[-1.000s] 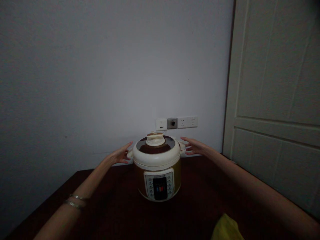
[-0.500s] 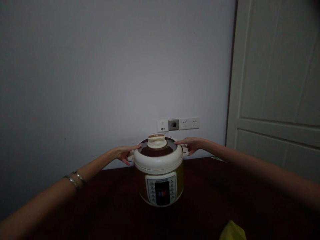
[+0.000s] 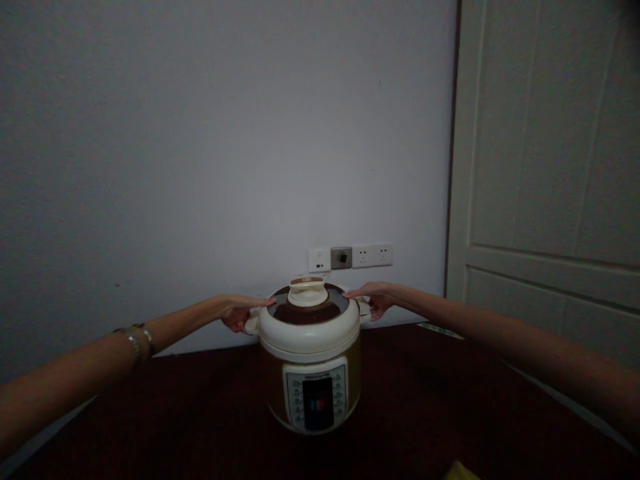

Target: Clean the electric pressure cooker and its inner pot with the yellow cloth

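An electric pressure cooker (image 3: 310,340) with a white rim, a brown lid top and a gold body stands upright on a dark red table. Its control panel (image 3: 318,400) faces me, and a cream lid knob (image 3: 308,293) sits on top. My left hand (image 3: 240,312) grips the side handle at the left, thumb laid over the lid's edge. On the opposite side my right hand (image 3: 376,300) holds the other handle (image 3: 364,309) the same way, its fingers curled below. Part of each handle is hidden by the hands.
Wall sockets (image 3: 373,255) and a grey switch plate (image 3: 341,258) are on the wall behind the cooker. A pale door (image 3: 540,200) stands at the right. Something yellow (image 3: 460,472) shows at the bottom edge, and a flat patterned strip (image 3: 440,331) lies at the table's back edge.
The cooker and both hands appear slightly lower and further left and a little larger in view. The wall and door have also shifted as the camera moved. Both hands keep their hold.
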A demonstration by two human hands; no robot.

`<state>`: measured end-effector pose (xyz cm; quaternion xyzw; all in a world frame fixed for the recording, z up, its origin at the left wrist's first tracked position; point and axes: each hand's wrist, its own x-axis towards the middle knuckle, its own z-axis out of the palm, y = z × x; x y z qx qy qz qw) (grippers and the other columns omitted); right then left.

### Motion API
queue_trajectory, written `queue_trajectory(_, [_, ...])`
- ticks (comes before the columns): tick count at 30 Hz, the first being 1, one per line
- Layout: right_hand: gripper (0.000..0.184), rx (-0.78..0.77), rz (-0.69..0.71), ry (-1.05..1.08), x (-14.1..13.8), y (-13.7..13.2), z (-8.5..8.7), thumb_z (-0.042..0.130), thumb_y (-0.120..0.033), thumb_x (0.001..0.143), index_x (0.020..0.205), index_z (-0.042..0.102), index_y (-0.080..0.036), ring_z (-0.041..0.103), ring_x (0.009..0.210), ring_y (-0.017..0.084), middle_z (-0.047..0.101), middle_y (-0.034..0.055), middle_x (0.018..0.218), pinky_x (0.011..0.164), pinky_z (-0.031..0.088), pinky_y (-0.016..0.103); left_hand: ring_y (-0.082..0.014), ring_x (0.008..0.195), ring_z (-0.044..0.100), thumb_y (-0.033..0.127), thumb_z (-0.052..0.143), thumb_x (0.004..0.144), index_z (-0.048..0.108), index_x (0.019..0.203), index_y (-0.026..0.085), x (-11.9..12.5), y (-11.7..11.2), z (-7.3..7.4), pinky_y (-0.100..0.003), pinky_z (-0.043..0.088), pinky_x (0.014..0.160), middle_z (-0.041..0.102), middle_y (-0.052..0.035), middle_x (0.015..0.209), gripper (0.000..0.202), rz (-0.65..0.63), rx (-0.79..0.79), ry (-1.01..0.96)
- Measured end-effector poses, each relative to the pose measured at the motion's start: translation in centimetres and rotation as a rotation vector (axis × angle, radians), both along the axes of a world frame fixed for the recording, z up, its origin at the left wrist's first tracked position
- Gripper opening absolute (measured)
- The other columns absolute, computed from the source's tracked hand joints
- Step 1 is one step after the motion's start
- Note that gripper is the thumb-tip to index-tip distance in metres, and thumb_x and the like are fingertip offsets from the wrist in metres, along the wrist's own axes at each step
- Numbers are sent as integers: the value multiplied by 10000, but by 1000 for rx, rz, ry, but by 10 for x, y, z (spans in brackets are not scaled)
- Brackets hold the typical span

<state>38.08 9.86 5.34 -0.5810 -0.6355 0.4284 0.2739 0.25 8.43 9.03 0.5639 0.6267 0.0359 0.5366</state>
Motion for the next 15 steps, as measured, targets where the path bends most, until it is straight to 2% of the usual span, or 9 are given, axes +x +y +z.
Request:
queue_trajectory(3, [483, -262, 23, 16, 0, 3, -2, 713, -542, 621, 878, 604, -147, 590, 672, 198, 575, 71, 734, 585, 530, 375, -251, 578, 591, 715, 537, 645, 621, 739, 211, -3, 9, -5, -347, 432, 492, 635, -109, 714, 519, -37, -14, 0])
queue_trajectory(5, [485, -342, 25, 25, 2, 4, -4, 694, -555, 638, 899, 612, -155, 588, 666, 185, 585, 63, 734, 583, 527, 344, -250, 576, 588, 713, 559, 628, 632, 733, 217, -3, 15, -10, -346, 434, 493, 632, -99, 693, 512, -71, -35, -5])
queue_trajectory(10, [453, -378, 11, 19, 11, -1, -4, 698, -566, 632, 807, 644, -151, 578, 610, 170, 607, 67, 676, 557, 516, 312, -242, 590, 583, 733, 585, 587, 658, 746, 219, 2, 33, -26, -329, 423, 469, 642, -109, 741, 543, -176, -72, -67])
queue_trajectory(15, [517, -391, -83, -45, 22, -24, 1, 649, -632, 646, 822, 657, -146, 580, 590, 165, 621, 72, 672, 550, 513, 308, -225, 562, 571, 778, 545, 573, 670, 778, 193, 17, 54, -34, -295, 369, 425, 637, -122, 747, 633, -309, -88, -64])
